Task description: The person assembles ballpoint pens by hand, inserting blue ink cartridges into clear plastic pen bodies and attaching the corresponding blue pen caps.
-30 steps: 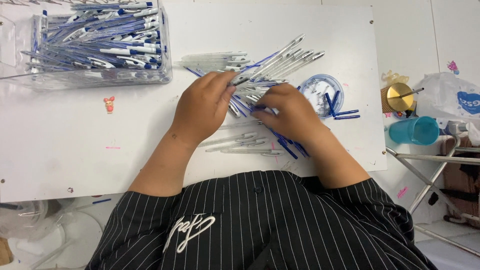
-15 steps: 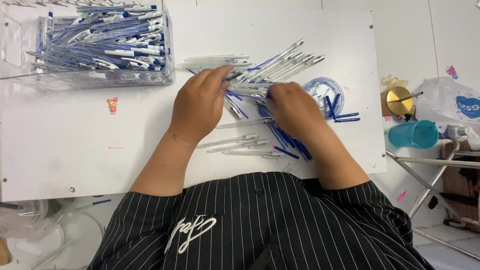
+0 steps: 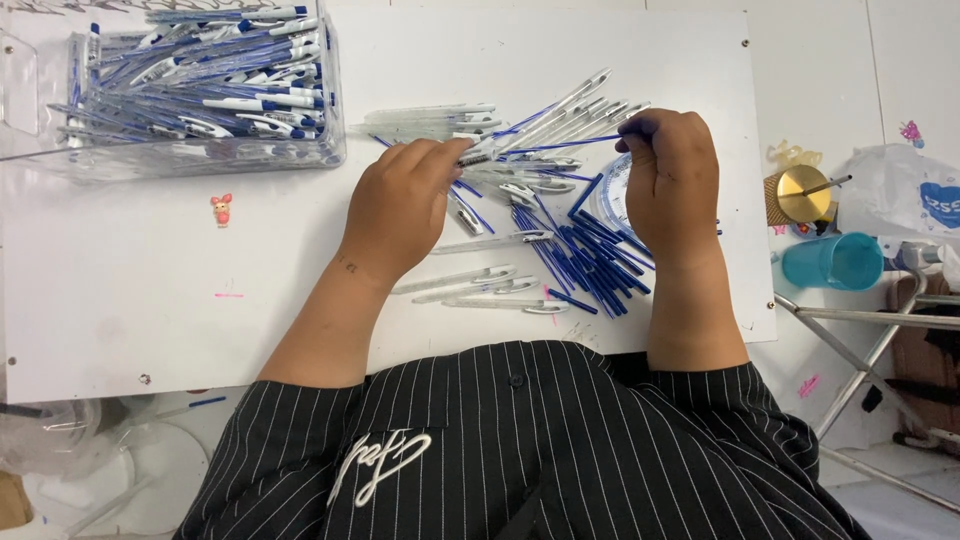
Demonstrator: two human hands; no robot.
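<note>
The right hand (image 3: pixel 672 170), right of centre in the frame, pinches one end of a thin blue refill (image 3: pixel 560 146) between its fingertips at the hand's upper left edge. The refill runs leftward, almost level, above the heap of parts. This hand is seen back-up, knuckles curled, wrist bent slightly, with the forearm running straight down the frame to a black pinstriped sleeve.

The left hand (image 3: pixel 400 205), at centre frame, is curled with its fingertips closed on a clear pen barrel (image 3: pixel 478 152) at the hand's upper right. The barrel's far end points toward the tip of the refill, the two close together; whether they touch cannot be told. Its forearm slants down and left toward the body.

Between and below the hands lies a loose pile of blue refills (image 3: pixel 585 255), fanned down and to the right. Clear barrels (image 3: pixel 480 285) lie in a row just below the left hand, and more clear barrels (image 3: pixel 430 115) lie above it. A roll of tape (image 3: pixel 610 200) is partly hidden behind the right hand.

All this rests on a white board (image 3: pixel 200 300). In the upper left of the frame stands a clear plastic box (image 3: pixel 190 160) full of assembled blue-and-white pens. At the right edge, off the board, are a teal cup (image 3: pixel 830 262) and a round brass-coloured lid (image 3: pixel 803 193).
</note>
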